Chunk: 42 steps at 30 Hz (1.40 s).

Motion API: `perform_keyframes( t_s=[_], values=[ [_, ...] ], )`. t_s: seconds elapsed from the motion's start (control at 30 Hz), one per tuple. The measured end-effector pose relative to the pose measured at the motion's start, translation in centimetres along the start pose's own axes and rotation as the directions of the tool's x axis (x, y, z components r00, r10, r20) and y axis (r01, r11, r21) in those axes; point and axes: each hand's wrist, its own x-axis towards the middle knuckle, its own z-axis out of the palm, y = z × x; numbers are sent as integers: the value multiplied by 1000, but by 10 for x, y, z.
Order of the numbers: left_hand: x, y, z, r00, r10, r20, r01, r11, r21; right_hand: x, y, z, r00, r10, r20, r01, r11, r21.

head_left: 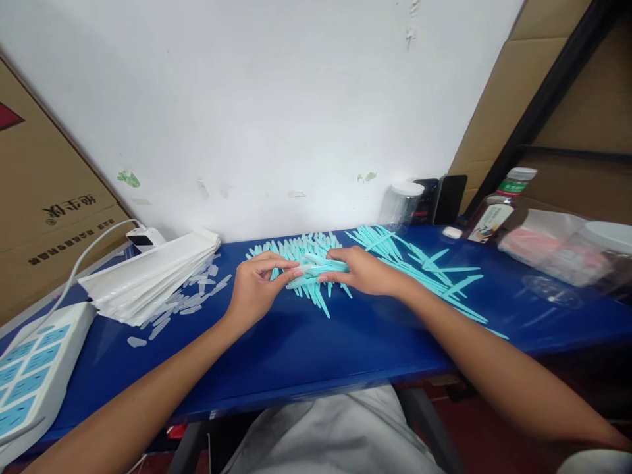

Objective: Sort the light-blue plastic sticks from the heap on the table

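Note:
My right hand (pixel 358 268) is closed around a small bunch of slim turquoise plastic sticks (pixel 326 265), which look like eyebrow razors. My left hand (pixel 261 280) meets it from the other side, thumb and forefinger pinched at the whitish end of the bunch. Beneath and behind both hands lies a dense pile of such sticks (pixel 316 299), many with pale translucent ends. More turquoise sticks (pixel 434 273) are spread loosely to the right, partly behind my right forearm. Small translucent caps (pixel 175 306) lie scattered on the left.
The blue table (pixel 306 355) stands against a white wall. White paper sleeves (pixel 153 276) and a power strip (pixel 44 368) are on the left. To the right are a clear jar (pixel 402 204), phones (pixel 449 201), a bottle (pixel 498 207) and a bag with pink contents (pixel 553 247).

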Motion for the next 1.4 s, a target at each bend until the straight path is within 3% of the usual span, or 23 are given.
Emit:
perform_keyframes(
  t_s=[0.33, 0.73, 1.0, 1.4],
  values=[
    [1, 2, -2, 1000, -8, 16, 7, 999, 34, -1, 0, -1, 1000, -10, -9, 10, 1000, 25],
    [0, 2, -3, 997, 65, 29, -67, 993, 99, -1, -1, 0, 1000, -15, -10, 15, 999, 39],
    [-3, 2, 0, 993, 110, 29, -113, 990, 91, 0, -5, 8, 999, -6, 48, -2, 987, 162],
    [-5, 7, 6, 1000, 13, 21, -13, 1000, 14, 0, -19, 18, 999, -17, 47, 7, 978, 208]
  ],
)
